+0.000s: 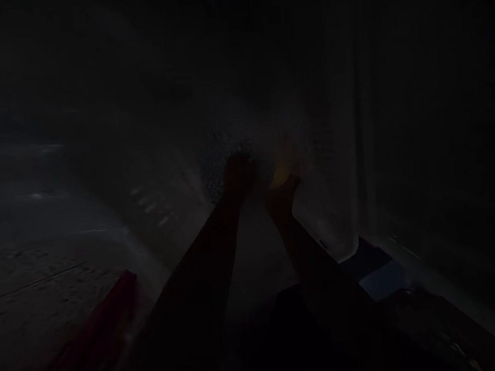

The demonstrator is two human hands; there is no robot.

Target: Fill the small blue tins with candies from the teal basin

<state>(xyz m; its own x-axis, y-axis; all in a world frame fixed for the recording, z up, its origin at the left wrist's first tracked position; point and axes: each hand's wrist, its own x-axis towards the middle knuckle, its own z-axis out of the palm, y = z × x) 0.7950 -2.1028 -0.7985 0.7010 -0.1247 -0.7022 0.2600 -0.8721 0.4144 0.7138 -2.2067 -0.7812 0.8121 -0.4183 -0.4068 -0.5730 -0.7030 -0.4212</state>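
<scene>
The view is very dark and smeared. My left hand (239, 175) reaches forward to the middle, against a rounded grey speckled thing (213, 168) whose kind I cannot make out. Its fingers are lost in shadow. To its right is my right hand (282, 198), beside a dim yellow-orange patch (281, 175); whether the hand grips it is unclear. A pale smooth surface (258, 261) shows between my two forearms.
Something dark red (114, 309) lies at the lower left, near speckled ground (35, 285). A blue and dark box-like thing (383, 281) is at the lower right, by my right forearm. Behind it runs a faint upright edge (362, 149).
</scene>
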